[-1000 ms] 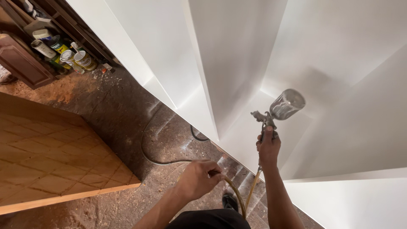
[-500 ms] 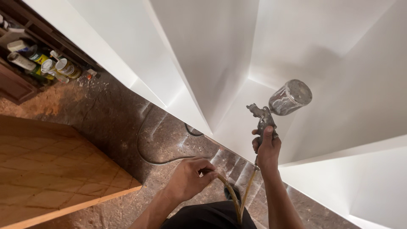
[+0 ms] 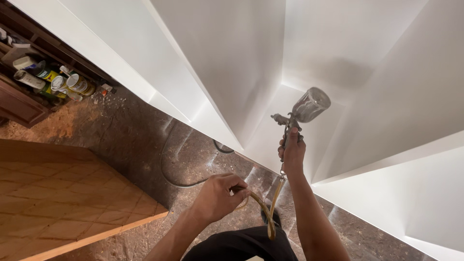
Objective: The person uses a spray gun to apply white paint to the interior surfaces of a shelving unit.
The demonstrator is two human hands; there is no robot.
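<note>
The right hand [image 3: 292, 155] is wrapped tight around the handle of a spray gun [image 3: 298, 113] and holds it up inside a white cabinet [image 3: 232, 58], with the cup on top and the nozzle facing the white wall. The left hand [image 3: 217, 195] has its fingers closed on the yellowish hose [image 3: 268, 212], likely to keep it off the wet paint. The hose drops behind dark clothing, so its end is hidden. A thin dark line curls on the floor [image 3: 125, 130]. Cans [image 3: 63, 82] sit on a shelf far left, too small to make out. A wooden board [image 3: 58, 193] lies low on the left.
</note>
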